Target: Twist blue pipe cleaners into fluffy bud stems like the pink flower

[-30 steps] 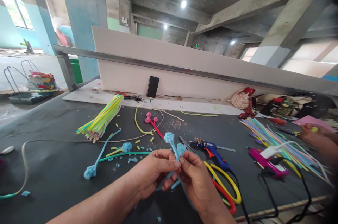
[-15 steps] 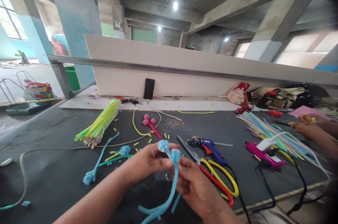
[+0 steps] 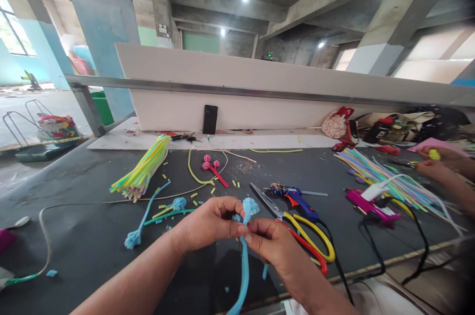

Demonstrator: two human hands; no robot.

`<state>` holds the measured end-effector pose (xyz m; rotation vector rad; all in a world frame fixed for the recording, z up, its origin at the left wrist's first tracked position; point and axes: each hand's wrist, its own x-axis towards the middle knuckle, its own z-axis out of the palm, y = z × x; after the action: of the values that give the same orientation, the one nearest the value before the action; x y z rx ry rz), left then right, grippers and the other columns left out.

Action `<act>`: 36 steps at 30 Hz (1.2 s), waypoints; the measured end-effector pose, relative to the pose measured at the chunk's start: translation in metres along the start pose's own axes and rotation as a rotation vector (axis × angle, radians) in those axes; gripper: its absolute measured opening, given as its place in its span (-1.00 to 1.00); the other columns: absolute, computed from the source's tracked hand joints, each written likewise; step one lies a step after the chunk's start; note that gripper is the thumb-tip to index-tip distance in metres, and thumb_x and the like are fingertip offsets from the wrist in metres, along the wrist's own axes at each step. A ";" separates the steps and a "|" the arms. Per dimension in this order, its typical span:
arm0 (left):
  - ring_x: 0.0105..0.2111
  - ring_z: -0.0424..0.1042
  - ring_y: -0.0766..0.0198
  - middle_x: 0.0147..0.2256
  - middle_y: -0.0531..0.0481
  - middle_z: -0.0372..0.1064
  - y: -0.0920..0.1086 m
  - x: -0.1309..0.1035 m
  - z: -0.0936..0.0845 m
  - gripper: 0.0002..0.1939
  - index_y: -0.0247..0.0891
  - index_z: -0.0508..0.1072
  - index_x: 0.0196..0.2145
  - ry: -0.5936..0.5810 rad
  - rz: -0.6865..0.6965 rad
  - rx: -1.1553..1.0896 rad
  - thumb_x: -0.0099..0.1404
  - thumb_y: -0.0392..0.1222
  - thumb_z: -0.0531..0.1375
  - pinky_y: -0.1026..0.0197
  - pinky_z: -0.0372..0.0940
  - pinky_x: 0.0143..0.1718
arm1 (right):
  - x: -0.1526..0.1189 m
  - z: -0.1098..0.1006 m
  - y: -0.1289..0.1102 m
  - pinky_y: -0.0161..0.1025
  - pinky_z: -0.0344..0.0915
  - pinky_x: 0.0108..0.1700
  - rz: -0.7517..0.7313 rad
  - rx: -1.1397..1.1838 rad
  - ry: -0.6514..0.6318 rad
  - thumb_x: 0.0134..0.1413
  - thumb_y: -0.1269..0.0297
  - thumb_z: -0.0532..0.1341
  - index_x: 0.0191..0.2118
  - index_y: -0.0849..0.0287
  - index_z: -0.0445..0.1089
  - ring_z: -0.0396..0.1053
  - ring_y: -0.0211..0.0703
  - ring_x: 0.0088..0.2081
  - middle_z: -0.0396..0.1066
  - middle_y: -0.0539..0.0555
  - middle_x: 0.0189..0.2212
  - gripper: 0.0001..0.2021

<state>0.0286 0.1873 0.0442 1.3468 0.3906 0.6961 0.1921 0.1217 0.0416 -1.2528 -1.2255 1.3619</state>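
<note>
A light blue fuzzy-stem flower piece (image 3: pixel 250 207) is pinched between both hands over the dark table. My left hand (image 3: pixel 213 223) grips its neck from the left, just under the fluffy head. My right hand (image 3: pixel 272 243) pinches the same stem from the right, fingertips meeting the left thumb. Part of a second blue head shows behind the left fingers. The blue stem hangs down toward the bottom edge. Just right of my right hand lie scissors (image 3: pixel 309 236) with yellow and red handles, and a blue glue gun (image 3: pixel 302 206).
Left are a yellow-green stem bundle (image 3: pixel 143 169) and a loose blue flower (image 3: pixel 133 238). A pink piece (image 3: pixel 218 171) and a phone (image 3: pixel 210 119) stand farther back. Right are a magenta glue gun (image 3: pixel 373 208), pastel stems (image 3: pixel 382 181) and another person's hands (image 3: pixel 438 164).
My hands have closed together on the stem below the blue head. The blue piece has turned, so one head now stands up and the other is mostly hidden; its stem hangs straighter.
</note>
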 end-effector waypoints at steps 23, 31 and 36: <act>-0.63 0.32 0.42 -0.52 0.03 0.30 -0.014 -0.003 0.058 -0.75 -0.36 0.33 -0.42 0.114 -0.214 -0.403 0.16 -0.10 0.25 0.35 0.19 -0.56 | -0.006 -0.008 0.017 -0.33 0.24 -0.59 -0.229 0.452 0.084 -0.12 0.18 0.36 -0.51 0.21 0.47 0.27 -0.26 -0.66 0.34 -0.04 -0.70 -0.81; -0.74 0.14 0.54 -0.56 0.08 0.29 -0.015 -0.012 0.072 -0.71 -0.34 0.30 -0.49 0.285 -0.238 -0.395 0.06 -0.11 0.32 0.45 -0.13 -0.78 | -0.010 -0.011 0.028 -0.24 0.29 -0.36 -0.269 0.474 0.065 -0.13 0.24 0.37 -0.47 0.21 0.48 0.33 -0.22 -0.53 0.41 -0.02 -0.61 -0.85; -0.80 0.00 0.60 -0.67 0.15 0.21 -0.017 -0.015 0.079 -0.65 -0.33 0.27 -0.58 0.392 -0.213 -0.371 0.04 -0.06 0.32 0.43 -0.25 -0.77 | -0.011 -0.012 0.033 -0.21 0.25 -0.24 -0.271 0.421 0.067 -0.10 0.22 0.35 -0.48 0.19 0.47 0.34 -0.18 -0.44 0.40 -0.04 -0.59 -0.85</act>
<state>0.0719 0.1170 0.0416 0.8026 0.6721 0.8081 0.2059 0.1082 0.0101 -0.8002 -0.9571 1.2814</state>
